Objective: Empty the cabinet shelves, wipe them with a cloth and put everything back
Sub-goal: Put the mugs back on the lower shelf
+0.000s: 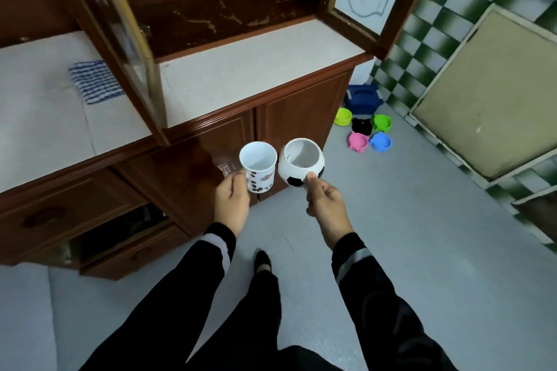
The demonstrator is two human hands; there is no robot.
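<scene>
My left hand (231, 200) grips a white printed mug (259, 166) by its side. My right hand (323, 199) holds a round football-patterned mug (300, 164) by its handle. Both mugs are upright, side by side, in front of the lower cabinet doors. Above them the cabinet shelf (211, 18) is dark brown with pale scuff marks and nothing stands on it. Its two glass doors (120, 24) hang open. A blue-and-white striped cloth (95, 81) lies on the white counter (241, 72) to the left.
On the grey floor at the right stand a blue box (363, 98) and several small coloured bowls (366, 132). A framed board (488, 96) leans on the green checkered wall. A lower-left drawer (120, 232) stands open. My foot (262, 260) is on the floor.
</scene>
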